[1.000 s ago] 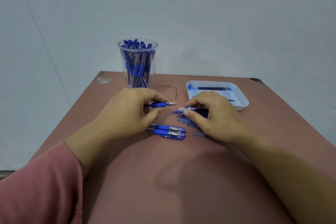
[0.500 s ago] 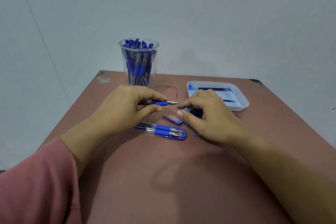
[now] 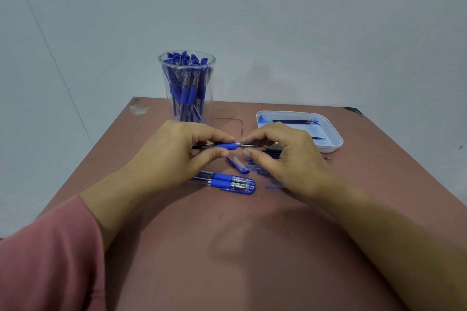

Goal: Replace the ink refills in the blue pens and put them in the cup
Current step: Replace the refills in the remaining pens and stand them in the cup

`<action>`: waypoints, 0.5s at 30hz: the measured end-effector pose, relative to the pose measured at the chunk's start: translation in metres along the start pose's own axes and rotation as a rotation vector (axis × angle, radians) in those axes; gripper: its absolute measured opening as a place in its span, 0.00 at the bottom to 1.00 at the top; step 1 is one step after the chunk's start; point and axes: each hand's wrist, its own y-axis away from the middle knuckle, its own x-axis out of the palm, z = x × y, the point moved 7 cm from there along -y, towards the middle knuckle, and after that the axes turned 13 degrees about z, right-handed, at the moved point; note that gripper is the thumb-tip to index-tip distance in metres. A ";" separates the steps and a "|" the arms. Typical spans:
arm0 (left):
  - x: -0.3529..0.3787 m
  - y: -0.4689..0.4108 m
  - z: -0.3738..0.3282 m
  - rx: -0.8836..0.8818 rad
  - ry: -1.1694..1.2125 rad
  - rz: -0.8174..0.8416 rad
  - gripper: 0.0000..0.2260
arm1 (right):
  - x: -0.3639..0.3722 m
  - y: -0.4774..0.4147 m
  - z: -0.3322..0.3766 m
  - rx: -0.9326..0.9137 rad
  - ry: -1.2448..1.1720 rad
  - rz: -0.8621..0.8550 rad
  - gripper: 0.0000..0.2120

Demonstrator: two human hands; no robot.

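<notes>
Pink sleeve [image 3: 50, 260] covers the left forearm at the near left corner. Past it, the left hand [image 3: 171, 156] is curled, its thumb and forefinger pinching the blue grip of an uncapped pen [image 3: 225, 145] held level just above the brown table [image 3: 227, 247]. Behind this hand a clear plastic cup [image 3: 187, 88] stands upright, packed with blue pens. Below the held pen, two capped pens [image 3: 227, 182] lie side by side on the table, and a loose cap [image 3: 237, 165] lies between them and the hands. The right hand [image 3: 285, 159] is also curled, thumb and forefinger pinching the pen's metal tip. Loose refills [image 3: 271, 151] lie on the table, partly hidden under this hand. Further right sits a white tray [image 3: 328, 150], stained blue inside and holding a few more refills.
</notes>
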 end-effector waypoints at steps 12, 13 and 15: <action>-0.001 0.000 -0.001 0.023 -0.131 -0.033 0.11 | 0.002 0.000 -0.001 0.032 -0.040 -0.004 0.07; -0.001 0.000 -0.001 0.025 -0.146 -0.036 0.11 | 0.002 0.000 -0.002 0.047 -0.039 -0.010 0.08; -0.002 0.000 -0.002 0.028 -0.168 -0.033 0.12 | 0.003 -0.001 -0.005 0.068 -0.018 -0.001 0.09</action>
